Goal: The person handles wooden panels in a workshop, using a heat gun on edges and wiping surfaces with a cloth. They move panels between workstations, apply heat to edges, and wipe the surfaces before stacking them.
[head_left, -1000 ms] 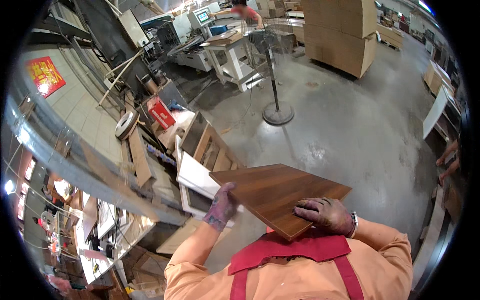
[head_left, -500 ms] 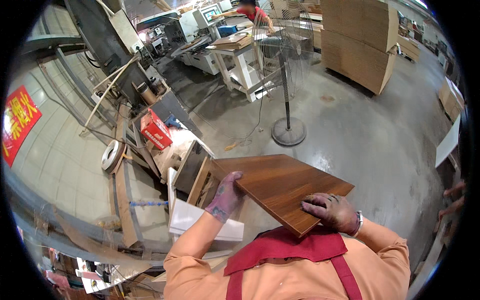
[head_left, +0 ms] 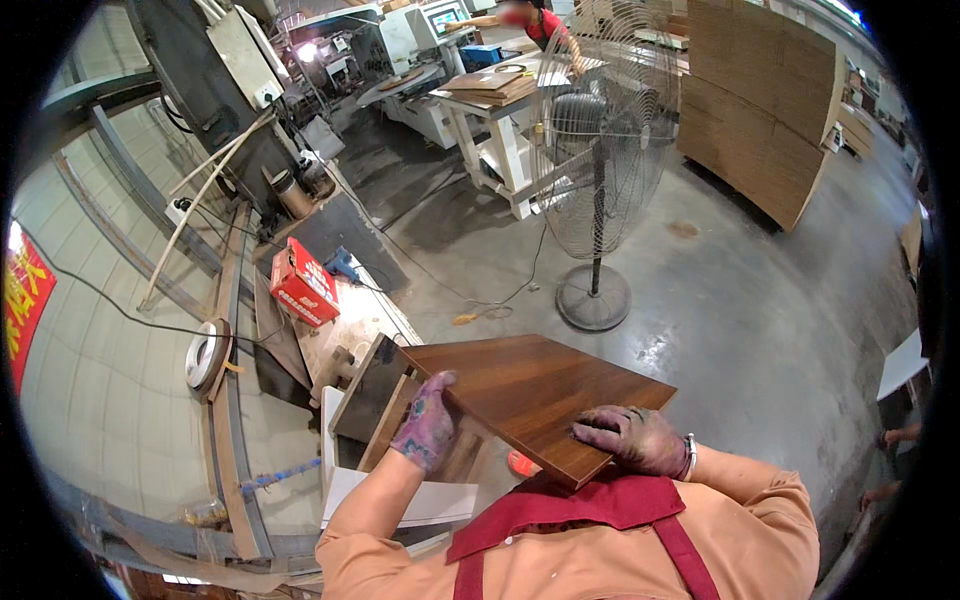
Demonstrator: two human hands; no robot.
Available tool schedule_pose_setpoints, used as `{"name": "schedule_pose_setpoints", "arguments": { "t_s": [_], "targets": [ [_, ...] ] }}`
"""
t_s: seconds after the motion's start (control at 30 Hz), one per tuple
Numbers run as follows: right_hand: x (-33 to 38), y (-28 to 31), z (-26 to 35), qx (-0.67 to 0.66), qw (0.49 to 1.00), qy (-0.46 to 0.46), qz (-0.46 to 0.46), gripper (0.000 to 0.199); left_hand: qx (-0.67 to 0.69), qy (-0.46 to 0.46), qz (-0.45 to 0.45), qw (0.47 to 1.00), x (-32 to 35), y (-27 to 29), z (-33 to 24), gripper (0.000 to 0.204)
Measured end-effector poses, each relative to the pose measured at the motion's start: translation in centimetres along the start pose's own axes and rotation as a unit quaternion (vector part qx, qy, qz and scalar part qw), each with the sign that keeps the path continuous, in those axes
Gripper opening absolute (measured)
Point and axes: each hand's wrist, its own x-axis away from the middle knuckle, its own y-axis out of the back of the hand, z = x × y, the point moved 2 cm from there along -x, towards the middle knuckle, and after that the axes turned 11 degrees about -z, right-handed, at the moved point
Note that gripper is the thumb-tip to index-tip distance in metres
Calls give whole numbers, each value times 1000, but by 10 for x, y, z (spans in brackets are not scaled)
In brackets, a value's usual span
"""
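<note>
Wearing a long-sleeved orange shirt (head_left: pixel 740 520), sleeves reaching down to the wrists. Wearing over it a dark red apron (head_left: pixel 560 505), its bib folding at the chest and a strap (head_left: pixel 685 560) running up toward the right shoulder. Showing purple and dark stains across the left hand (head_left: pixel 428 425) and right hand (head_left: pixel 635 440). Wearing a pale band (head_left: pixel 690 455) at the right wrist.

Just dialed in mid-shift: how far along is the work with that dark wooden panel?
In hand: the dark wooden panel is up off any surface, left hand on its near-left edge, right hand flat on its near corner. Done: more boards are stacked on the white table. Left: this panel has not been set down.
</note>
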Motion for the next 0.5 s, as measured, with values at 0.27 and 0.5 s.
{"name": "schedule_pose_setpoints", "arguments": {
  "t_s": [0.27, 0.5],
  "targets": [
    [-86, -32, -54, 13, 999, -27, 15, 55, -17, 23, 35, 999, -95, -12, -45, 30],
    [-128, -55, -102, 2, 1000, -2, -5, 52, -56, 29, 39, 997, -144, -14, -65, 25]
  ]
}}
